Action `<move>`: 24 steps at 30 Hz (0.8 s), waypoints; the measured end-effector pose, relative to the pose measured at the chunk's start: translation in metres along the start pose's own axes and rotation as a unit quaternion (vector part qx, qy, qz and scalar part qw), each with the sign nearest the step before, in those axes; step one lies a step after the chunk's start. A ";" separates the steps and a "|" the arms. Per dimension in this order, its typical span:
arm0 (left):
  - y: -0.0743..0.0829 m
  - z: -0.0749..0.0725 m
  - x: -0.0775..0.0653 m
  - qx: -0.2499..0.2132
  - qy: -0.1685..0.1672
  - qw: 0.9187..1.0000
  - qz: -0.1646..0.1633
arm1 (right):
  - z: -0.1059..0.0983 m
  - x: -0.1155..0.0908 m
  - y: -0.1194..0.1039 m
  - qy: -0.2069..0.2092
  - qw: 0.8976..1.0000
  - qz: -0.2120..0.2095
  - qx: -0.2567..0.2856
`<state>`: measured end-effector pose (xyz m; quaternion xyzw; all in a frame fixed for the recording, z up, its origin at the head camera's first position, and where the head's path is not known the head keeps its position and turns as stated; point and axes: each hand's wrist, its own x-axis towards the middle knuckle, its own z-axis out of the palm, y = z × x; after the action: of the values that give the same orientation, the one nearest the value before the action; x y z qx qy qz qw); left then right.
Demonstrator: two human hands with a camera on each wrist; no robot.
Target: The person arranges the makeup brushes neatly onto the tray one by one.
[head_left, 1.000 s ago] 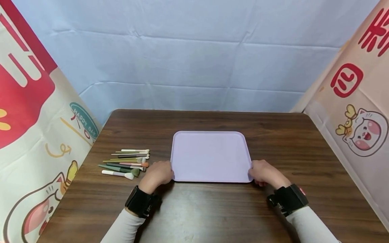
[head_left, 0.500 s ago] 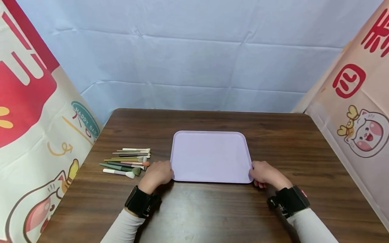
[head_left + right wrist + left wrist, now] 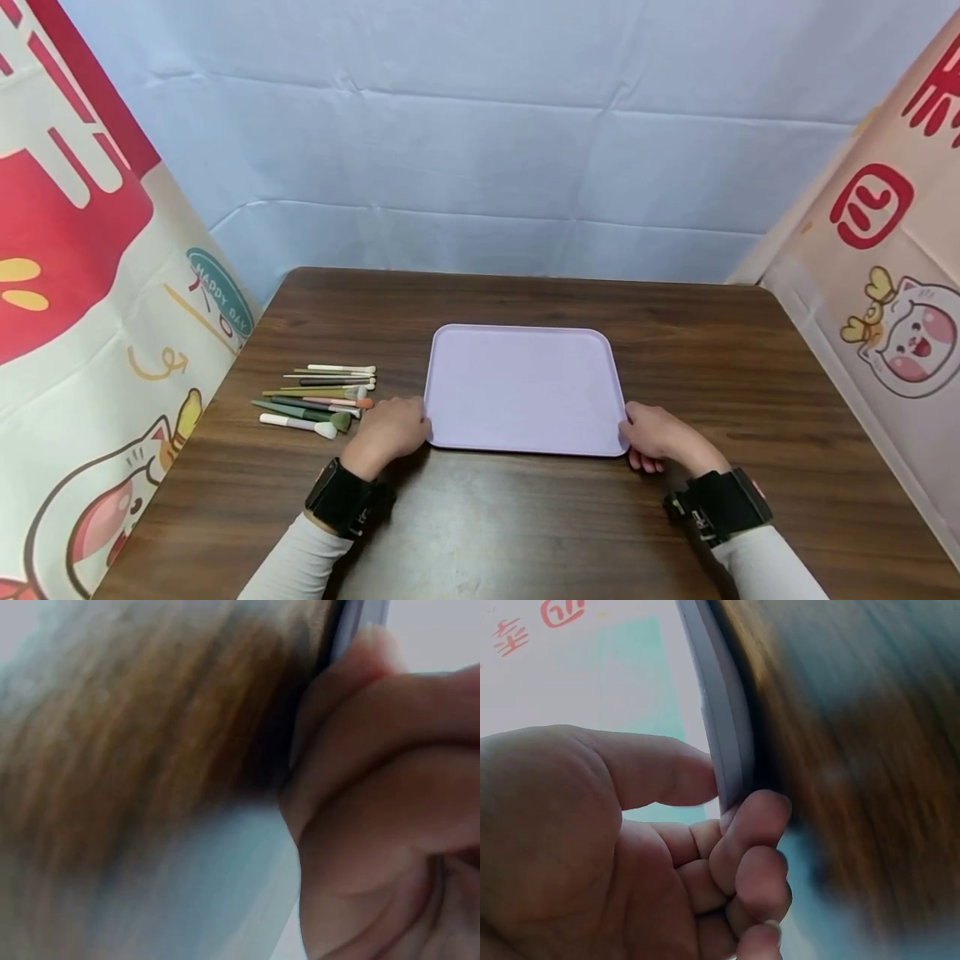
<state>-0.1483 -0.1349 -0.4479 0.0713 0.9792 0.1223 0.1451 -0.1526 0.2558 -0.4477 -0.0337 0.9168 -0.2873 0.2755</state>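
A flat lavender tray (image 3: pixel 527 390) with rounded corners lies on the wooden table in the head view. My left hand (image 3: pixel 392 429) grips its left edge near the front corner. In the left wrist view the thumb (image 3: pixel 667 771) and curled fingers (image 3: pixel 759 825) meet at the tray's rim (image 3: pixel 724 712). On the opposite side, my right hand (image 3: pixel 667 437) holds the right edge near the front corner. The right wrist view has its fingers (image 3: pixel 390 795) curled, with a fingertip against the rim (image 3: pixel 367 616). Most of that grip is hidden behind the fingers.
Several makeup brushes (image 3: pixel 318 398) with white, green, pink and dark handles lie in a loose row left of the tray, close to my left hand. The wooden table (image 3: pixel 480 517) has a pale blue cloth (image 3: pixel 480 150) behind it and printed cloths at both sides.
The whole head view shifts slightly, with tray and brushes appearing a little further right. Both hands stay at the tray's edges; the right hand's lower fingers show a bit more.
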 end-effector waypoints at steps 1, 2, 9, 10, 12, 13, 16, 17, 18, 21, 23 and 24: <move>0.000 -0.001 -0.001 0.002 0.004 1.000 0.002 | 0.000 0.000 0.001 0.001 1.000 0.000 0.003; -0.001 -0.002 -0.002 0.005 0.010 1.000 0.004 | 0.000 -0.001 0.001 0.001 1.000 0.000 0.006; -0.014 -0.016 -0.015 0.013 0.077 0.996 0.033 | 0.001 0.000 0.003 0.003 1.000 -0.004 0.011; -0.017 -0.018 -0.017 0.013 0.081 0.996 0.040 | 0.001 0.000 0.003 0.003 1.000 -0.004 0.010; -0.025 -0.024 -0.022 0.015 0.084 0.995 0.048 | 0.001 -0.001 0.002 0.003 1.000 -0.004 0.012; -0.029 -0.026 -0.025 0.018 0.085 0.995 0.053 | 0.001 0.000 0.002 0.003 1.000 -0.003 0.012; -0.044 -0.033 -0.033 0.027 0.086 0.993 0.071 | 0.002 0.000 0.002 0.003 1.000 -0.004 0.012; -0.049 -0.035 -0.036 0.027 0.085 0.993 0.078 | 0.002 0.000 0.002 0.003 1.000 -0.003 0.013; -0.055 -0.036 -0.038 0.027 0.086 0.992 0.087 | 0.001 0.000 0.002 0.003 1.000 -0.004 0.013; -0.072 -0.040 -0.043 0.022 0.081 0.991 0.101 | 0.001 0.000 0.003 0.003 1.000 -0.006 0.015; -0.083 -0.041 -0.047 0.010 0.073 0.992 0.101 | 0.001 0.000 0.003 0.001 1.000 -0.008 0.017; -0.088 -0.042 -0.049 0.005 0.070 0.993 0.097 | 0.000 0.000 0.004 0.001 1.000 -0.008 0.017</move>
<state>-0.1242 -0.2369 -0.4187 0.1581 0.9760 0.1358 0.0637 -0.1521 0.2587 -0.4501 -0.0365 0.9119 -0.3048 0.2725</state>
